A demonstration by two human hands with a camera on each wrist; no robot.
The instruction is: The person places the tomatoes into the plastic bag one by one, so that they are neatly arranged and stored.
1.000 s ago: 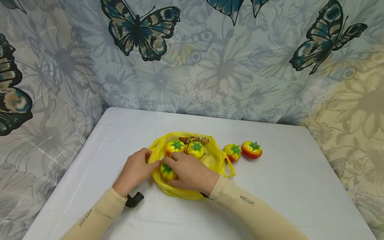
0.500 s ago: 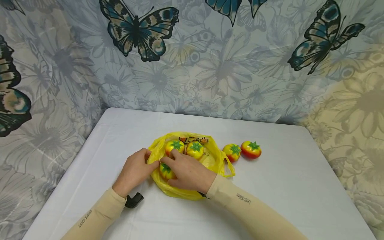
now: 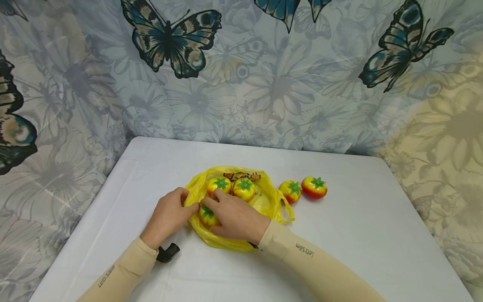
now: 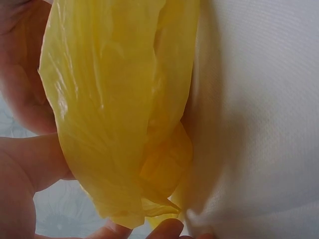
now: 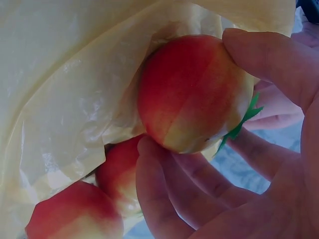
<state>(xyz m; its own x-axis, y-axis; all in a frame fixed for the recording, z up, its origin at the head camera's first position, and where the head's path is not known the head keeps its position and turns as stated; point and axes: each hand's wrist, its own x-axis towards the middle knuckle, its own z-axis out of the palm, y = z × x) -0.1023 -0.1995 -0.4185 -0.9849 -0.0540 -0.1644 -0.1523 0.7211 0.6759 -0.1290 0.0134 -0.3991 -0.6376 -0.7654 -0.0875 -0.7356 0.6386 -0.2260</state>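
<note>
Inside the bag sits a tomato — right grip (curled) around it.

Bag: yellow all over, and there's an orange-black patch at twelve o'clock!
Fruits: red into yellow, green stars
Table: white
Sleeves: beige
Wall: grey-blue florals, teal-black butterflies at eleven and two
</note>
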